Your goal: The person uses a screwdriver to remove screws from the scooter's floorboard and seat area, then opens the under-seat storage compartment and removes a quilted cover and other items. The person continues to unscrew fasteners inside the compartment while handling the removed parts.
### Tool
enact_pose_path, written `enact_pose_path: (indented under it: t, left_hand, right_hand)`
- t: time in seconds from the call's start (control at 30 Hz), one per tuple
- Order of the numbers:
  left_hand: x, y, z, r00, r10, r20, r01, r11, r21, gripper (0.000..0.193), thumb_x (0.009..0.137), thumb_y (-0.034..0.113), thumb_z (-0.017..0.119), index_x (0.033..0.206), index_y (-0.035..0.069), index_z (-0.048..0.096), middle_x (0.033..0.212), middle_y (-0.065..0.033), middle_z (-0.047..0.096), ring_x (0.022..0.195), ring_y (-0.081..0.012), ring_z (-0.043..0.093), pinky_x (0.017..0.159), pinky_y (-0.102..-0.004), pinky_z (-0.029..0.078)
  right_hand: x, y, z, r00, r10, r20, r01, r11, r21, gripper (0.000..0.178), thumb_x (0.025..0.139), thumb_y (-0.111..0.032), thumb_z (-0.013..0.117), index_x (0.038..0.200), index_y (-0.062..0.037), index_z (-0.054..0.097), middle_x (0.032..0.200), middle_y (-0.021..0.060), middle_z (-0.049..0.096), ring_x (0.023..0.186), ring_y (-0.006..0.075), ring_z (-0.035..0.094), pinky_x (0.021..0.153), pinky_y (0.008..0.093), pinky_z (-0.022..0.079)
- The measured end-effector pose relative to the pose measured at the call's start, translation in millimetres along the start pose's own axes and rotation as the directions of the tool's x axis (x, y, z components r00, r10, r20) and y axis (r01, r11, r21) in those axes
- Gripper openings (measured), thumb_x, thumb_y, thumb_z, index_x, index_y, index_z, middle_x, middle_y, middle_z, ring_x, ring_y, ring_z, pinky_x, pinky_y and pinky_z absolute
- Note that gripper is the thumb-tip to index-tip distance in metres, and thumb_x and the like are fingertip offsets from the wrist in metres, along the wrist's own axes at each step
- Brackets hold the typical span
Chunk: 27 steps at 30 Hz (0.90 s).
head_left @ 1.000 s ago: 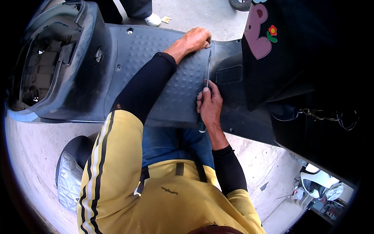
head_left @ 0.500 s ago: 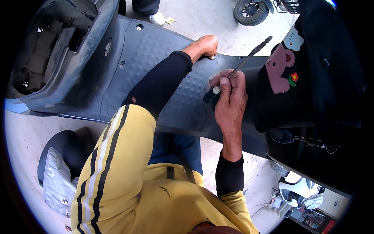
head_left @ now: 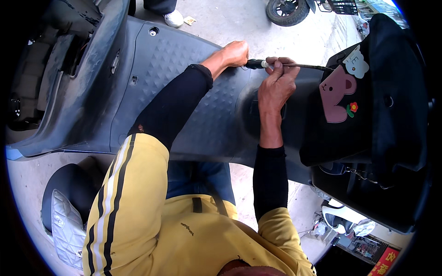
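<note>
A scooter's dark grey textured footboard (head_left: 184, 64) stretches in front of me. At its far edge rests my left hand (head_left: 235, 54), curled closed; whatever its fingers may hold is hidden. Just right of it, my right hand (head_left: 278, 83) grips a long screwdriver (head_left: 313, 67) by the shaft near the handle. The dark handle with a pale collar points left and reaches close to the left fist; whether they touch I cannot tell. The shaft runs nearly level to the right, its tip in front of the black bag (head_left: 350, 138).
Bear and flower patches (head_left: 338, 94) decorate the bag. At left, the scooter's opened body (head_left: 41, 83) shows its inner parts. A quilted silver-and-black seat (head_left: 66, 221) lies on the ground lower left. Someone's white shoe (head_left: 174, 19) and another vehicle's wheel (head_left: 287, 11) are beyond the footboard.
My right hand has moved up and away from me, turning the screwdriver from slanted to nearly level, its handle now beside my left fist. The view has shifted slightly; my left hand stays closed.
</note>
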State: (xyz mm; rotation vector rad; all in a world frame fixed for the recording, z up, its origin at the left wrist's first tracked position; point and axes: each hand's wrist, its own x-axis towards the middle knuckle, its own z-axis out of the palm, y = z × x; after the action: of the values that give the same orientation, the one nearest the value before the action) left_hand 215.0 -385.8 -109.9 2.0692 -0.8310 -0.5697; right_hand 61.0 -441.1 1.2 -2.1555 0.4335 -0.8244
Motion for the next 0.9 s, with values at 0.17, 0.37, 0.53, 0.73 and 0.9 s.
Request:
enact_pose_path:
  t: [0.17, 0.37, 0.53, 0.73, 0.9]
  left_hand:
    - [-1.4, 1.3, 1.6, 0.997, 0.018, -0.077, -0.019, 1.000, -0.010, 0.017, 0.075, 0.004, 0.070, 0.088, 0.001, 0.081, 0.088, -0.0259, 0.076, 0.089, -0.0370, 0.077, 0.081, -0.0440, 0.060]
    - [-4.6, 5.4, -0.6, 0.998, 0.001, -0.066, -0.005, 0.998, -0.061, 0.019, 0.077, 0.007, 0.066, 0.087, -0.002, 0.080, 0.092, -0.0309, 0.074, 0.091, -0.0426, 0.076, 0.083, -0.0478, 0.060]
    - [-8.9, -11.5, 1.4, 0.975, -0.031, -0.220, -0.006, 0.986, -0.165, 0.021, 0.085, 0.011, 0.066, 0.097, -0.002, 0.077, 0.099, -0.0266, 0.076, 0.097, -0.0388, 0.076, 0.087, -0.0451, 0.059]
    - [-19.8, -5.6, 7.8, 0.904, -0.131, -0.406, -0.019, 0.938, -0.345, 0.024, 0.095, 0.020, 0.069, 0.107, -0.001, 0.072, 0.099, -0.0174, 0.077, 0.097, -0.0294, 0.074, 0.090, -0.0405, 0.057]
    - [-35.9, 4.0, -2.3, 0.855, -0.200, -0.478, -0.069, 0.870, -0.488, 0.029, 0.093, 0.025, 0.071, 0.104, -0.002, 0.071, 0.098, -0.0168, 0.077, 0.090, -0.0289, 0.074, 0.086, -0.0395, 0.058]
  right_hand:
    - [3.8, 13.3, 8.3, 0.998, 0.060, 0.034, -0.056, 0.993, -0.100, 0.007, 0.106, -0.001, 0.053, 0.113, -0.0027, 0.054, 0.095, 0.0137, 0.075, 0.091, 0.0325, 0.075, 0.079, 0.0433, 0.057]
    - [4.5, 22.6, 7.7, 0.998, 0.040, 0.044, -0.032, 0.985, -0.170, 0.005, 0.108, -0.003, 0.053, 0.112, -0.0021, 0.056, 0.096, 0.0106, 0.076, 0.088, 0.0207, 0.074, 0.080, 0.0344, 0.059]
    - [8.8, 12.6, 12.7, 1.000, 0.020, -0.002, -0.020, 0.997, -0.072, 0.007, 0.105, -0.003, 0.054, 0.112, -0.0022, 0.054, 0.094, 0.0146, 0.076, 0.090, 0.0344, 0.076, 0.079, 0.0425, 0.056]
    - [24.5, 13.6, 11.1, 0.991, 0.094, -0.093, -0.087, 0.994, 0.071, 0.005, 0.105, -0.002, 0.054, 0.109, -0.0027, 0.057, 0.092, 0.0142, 0.077, 0.086, 0.0322, 0.076, 0.076, 0.0419, 0.057]
    - [24.7, 21.0, 14.1, 0.993, 0.099, 0.068, -0.095, 0.993, -0.069, 0.005, 0.105, -0.003, 0.054, 0.108, -0.0027, 0.058, 0.092, 0.0130, 0.077, 0.087, 0.0303, 0.077, 0.080, 0.0407, 0.057]
